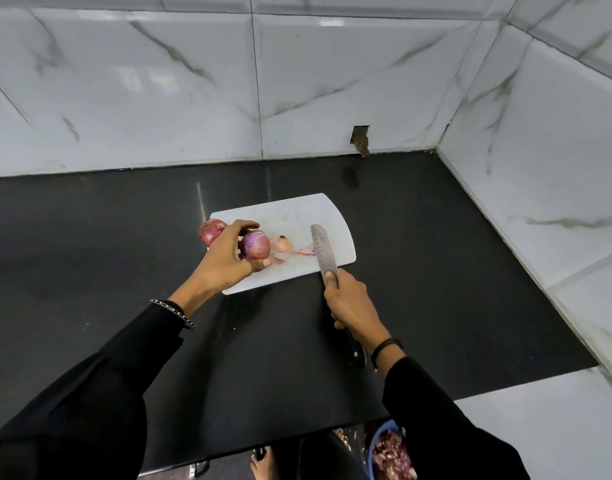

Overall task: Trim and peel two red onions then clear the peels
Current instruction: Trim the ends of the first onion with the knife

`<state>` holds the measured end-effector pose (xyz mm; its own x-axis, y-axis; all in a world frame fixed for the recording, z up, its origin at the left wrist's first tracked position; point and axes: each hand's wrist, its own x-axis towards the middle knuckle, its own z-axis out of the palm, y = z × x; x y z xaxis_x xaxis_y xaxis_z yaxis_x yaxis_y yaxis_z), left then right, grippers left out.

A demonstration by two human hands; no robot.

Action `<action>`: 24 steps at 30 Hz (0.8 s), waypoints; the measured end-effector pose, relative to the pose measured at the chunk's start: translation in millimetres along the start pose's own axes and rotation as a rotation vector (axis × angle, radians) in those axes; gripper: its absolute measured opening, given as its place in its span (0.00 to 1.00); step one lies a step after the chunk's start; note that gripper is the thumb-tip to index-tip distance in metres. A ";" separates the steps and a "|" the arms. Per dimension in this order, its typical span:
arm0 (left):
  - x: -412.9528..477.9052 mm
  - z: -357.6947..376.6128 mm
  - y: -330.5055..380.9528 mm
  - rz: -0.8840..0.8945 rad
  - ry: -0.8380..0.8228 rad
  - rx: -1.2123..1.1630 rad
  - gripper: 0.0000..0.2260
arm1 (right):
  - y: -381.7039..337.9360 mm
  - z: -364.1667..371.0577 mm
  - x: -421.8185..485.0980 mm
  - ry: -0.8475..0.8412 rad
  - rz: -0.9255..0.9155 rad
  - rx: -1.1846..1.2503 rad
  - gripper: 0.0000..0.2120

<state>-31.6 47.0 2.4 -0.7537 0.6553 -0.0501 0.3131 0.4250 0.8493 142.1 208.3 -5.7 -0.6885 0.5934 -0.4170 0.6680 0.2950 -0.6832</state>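
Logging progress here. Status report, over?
Left hand grips one onion, partly peeled. Right hand holds knife, blade over board. Second onion skin on; peels beside blade.

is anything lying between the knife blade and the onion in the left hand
Only loose peels lie on the board between the knife, held in the right hand, and the onion that the left hand holds. The second onion sits beyond the left hand, out of the way.

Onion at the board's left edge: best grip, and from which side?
Probably across its round middle, coming from above and the left. The left onion sits at the board edge, and the left hand with its held onion crowds its right side.
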 end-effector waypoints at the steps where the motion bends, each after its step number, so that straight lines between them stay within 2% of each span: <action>1: -1.2 1.1 -0.2 0.007 0.005 0.015 0.28 | 1.6 0.9 -4.8 0.026 -0.011 0.000 0.17; 7: -4.6 9.7 -2.1 0.004 0.048 0.047 0.28 | -2.6 10.8 -28.9 0.102 -0.115 -0.002 0.15; 15: -5.2 12.9 5.3 -0.015 0.054 0.112 0.29 | -25.2 22.8 -44.4 0.065 -0.241 0.035 0.13; 20: -1.1 24.1 7.6 0.006 0.028 0.135 0.28 | -23.7 32.5 -44.3 0.039 -0.233 -0.076 0.13; 24: 0.8 29.5 7.0 -0.008 0.028 0.132 0.27 | -12.0 30.3 -40.6 0.071 -0.146 -0.122 0.12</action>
<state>-13.0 68.9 -7.1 -0.7715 0.6349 -0.0400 0.3793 0.5095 0.7724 153.4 158.0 1.3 -0.7615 0.5879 -0.2729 0.5951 0.4674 -0.6537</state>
